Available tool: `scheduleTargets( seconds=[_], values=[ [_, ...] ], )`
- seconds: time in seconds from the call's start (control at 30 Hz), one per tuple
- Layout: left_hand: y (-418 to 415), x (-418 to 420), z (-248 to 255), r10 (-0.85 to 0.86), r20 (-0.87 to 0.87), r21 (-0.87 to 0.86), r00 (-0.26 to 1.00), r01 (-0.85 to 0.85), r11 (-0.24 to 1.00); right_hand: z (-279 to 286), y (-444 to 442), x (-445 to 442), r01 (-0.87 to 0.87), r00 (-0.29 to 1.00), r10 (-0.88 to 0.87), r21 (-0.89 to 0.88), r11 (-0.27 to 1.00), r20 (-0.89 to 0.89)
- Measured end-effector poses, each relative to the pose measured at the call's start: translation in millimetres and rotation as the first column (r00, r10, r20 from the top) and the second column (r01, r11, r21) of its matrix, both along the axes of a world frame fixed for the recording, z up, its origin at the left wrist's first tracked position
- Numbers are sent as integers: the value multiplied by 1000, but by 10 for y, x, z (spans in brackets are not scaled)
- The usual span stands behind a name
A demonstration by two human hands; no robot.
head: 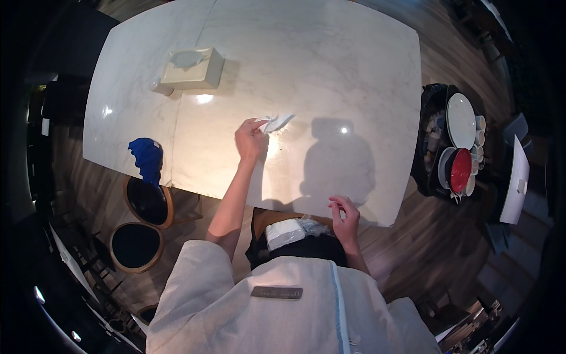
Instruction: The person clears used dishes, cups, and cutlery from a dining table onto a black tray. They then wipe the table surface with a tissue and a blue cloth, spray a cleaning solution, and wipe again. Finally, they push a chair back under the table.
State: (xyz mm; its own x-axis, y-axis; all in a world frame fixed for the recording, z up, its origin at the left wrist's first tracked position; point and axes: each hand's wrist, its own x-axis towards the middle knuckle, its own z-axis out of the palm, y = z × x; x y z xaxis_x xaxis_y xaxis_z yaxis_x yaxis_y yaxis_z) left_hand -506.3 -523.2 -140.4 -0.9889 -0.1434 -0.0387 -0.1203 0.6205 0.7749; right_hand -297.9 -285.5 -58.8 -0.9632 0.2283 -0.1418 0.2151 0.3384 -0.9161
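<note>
My left hand [253, 139] reaches over the marble-patterned table [265, 40] and pinches a crumpled white tissue [276, 123] between fingers and thumb. Empty, with its fingers loosely curled and apart, my right hand [346, 212] hangs by the near table edge. A pack of white tissues in clear plastic [284, 233] lies at my waist, between the forearms. Farther back on the table stands a cream tissue box [188, 73] with a tissue showing at its top slot, a small white container [161, 86] beside it. A blue cloth [148, 159] lies over the near left table edge.
To the right of the table, a black cart [426, 177] holds a large white plate [461, 119], a red bowl [461, 170] and several cups [480, 137]. Round stools with black seats [136, 245] stand at the near left, one partly beneath the table edge.
</note>
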Motion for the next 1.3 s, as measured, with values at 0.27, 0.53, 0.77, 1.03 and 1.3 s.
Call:
scheduleTargets(
  seconds=[0.27,0.53,0.77,1.03,1.3],
  values=[
    [-267,152,-8,-178,-19,-314,984,163,935,-2,-57,3,1,1000,-1,-12,1000,-9],
    [22,169,-51,-96,-79,-419,992,54,906,11,-104,34,17,1000,-17,7,1000,5],
    [193,430,-188,-208,-141,-474,968,118,873,38,-12,341,107,992,-109,38,994,66],
    [852,581,-245,-44,-104,-414,994,-3,910,14,283,364,34,995,-31,-25,999,90],
    [1762,786,-306,33,-110,-415,993,-76,907,-1,1247,575,-27,997,29,-34,999,70]
  ],
)
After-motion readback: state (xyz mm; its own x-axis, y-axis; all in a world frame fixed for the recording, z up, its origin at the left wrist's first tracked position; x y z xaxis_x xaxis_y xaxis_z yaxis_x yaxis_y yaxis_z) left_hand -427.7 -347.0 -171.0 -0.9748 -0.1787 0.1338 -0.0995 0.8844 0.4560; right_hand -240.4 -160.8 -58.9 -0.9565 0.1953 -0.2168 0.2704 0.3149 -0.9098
